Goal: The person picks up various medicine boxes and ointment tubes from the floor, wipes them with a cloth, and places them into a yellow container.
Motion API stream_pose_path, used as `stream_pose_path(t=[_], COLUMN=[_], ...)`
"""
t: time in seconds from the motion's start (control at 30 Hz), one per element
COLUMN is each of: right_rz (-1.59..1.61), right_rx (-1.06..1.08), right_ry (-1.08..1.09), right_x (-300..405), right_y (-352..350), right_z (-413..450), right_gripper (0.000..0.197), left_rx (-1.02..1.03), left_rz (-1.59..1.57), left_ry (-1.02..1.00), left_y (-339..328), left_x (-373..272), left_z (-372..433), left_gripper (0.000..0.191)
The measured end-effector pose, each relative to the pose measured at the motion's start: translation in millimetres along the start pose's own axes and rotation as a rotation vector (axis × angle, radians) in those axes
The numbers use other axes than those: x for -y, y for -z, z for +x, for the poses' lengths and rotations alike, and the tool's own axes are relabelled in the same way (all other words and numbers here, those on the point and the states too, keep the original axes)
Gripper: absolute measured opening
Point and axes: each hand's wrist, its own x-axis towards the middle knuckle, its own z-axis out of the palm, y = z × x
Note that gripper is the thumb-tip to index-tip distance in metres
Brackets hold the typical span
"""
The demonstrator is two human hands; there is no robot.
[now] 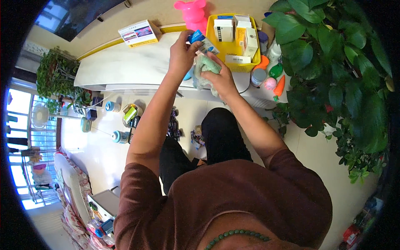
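Between the thumb and fingers of my left hand [182,53] is one end of a small blue-and-white box [204,43] that bears writing. My right hand [221,78] grips a crumpled pale green cloth [208,66], its fingertips close under the box's lower edge. Both hands are above the front part of a white marble-patterned cabinet top [125,64]. Just beyond and to the right stands a yellow plastic basket [220,56] holding several small cartons, among them a white carton [223,30] and another white one lying low at the front [238,59].
A pink bear figure [193,14] stands behind the box, and a desk calendar [139,33] is at the back left. Right of the basket are a lidded jar [258,77], a pink ball [270,83] and a toy carrot [279,86]. Large leafy plants [331,62] crowd the right side.
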Motion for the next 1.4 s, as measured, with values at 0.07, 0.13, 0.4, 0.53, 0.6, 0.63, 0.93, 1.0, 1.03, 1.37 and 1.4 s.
stream_pose_path(t=[0.07,0.13,0.4,0.53,0.6,0.63,0.93,1.0,1.03,1.37,1.4], right_rz=[0.145,0.200,0.323,0.261,0.162,0.161,0.052,0.066,0.073,0.065,0.063], right_rx=[-0.041,-0.048,-0.195,-0.239,-0.265,-0.268,-0.270,-0.263,-0.273,-0.270,-0.262], right_ry=[-0.111,-0.206,-0.330,-0.228,-0.165,-0.168,-0.139,-0.153,-0.160,-0.161,-0.166], right_x=[2.2,15.8,3.0,-0.7,2.0,4.7,5.6,6.0,7.9,11.4,11.4], right_y=[4.4,3.5,30.1,32.8,36.2,38.2,51.8,53.0,52.9,48.4,49.7], right_z=[11.6,16.9,43.8,32.0,21.5,15.6,-9.5,-9.4,-9.5,-10.2,-9.9], right_gripper=[0.079,0.079,0.057,0.047,0.051,0.051,0.042,0.042,0.041,0.040,0.040], left_rx=[0.035,0.084,0.176,0.196,0.230,0.234,0.207,0.204,0.230,0.468,0.461], left_rz=[0.083,0.200,0.199,0.282,0.344,0.343,0.386,0.396,0.385,0.213,0.212], left_ry=[-0.076,-0.111,-0.117,-0.100,-0.011,-0.009,0.025,0.040,0.054,0.281,0.288], left_y=[-18.3,-28.2,-88.1,-114.5,-127.5,-132.2,-165.1,-167.2,-167.1,-174.7,-174.3], left_x=[2.8,10.7,54.3,69.1,70.2,71.6,75.0,72.9,71.4,138.9,136.9], left_z=[13.5,24.5,63.5,78.3,82.6,81.5,75.2,74.2,73.6,78.0,77.9], left_gripper=[0.036,0.036,0.036,0.045,0.044,0.044,0.052,0.056,0.059,0.065,0.065])
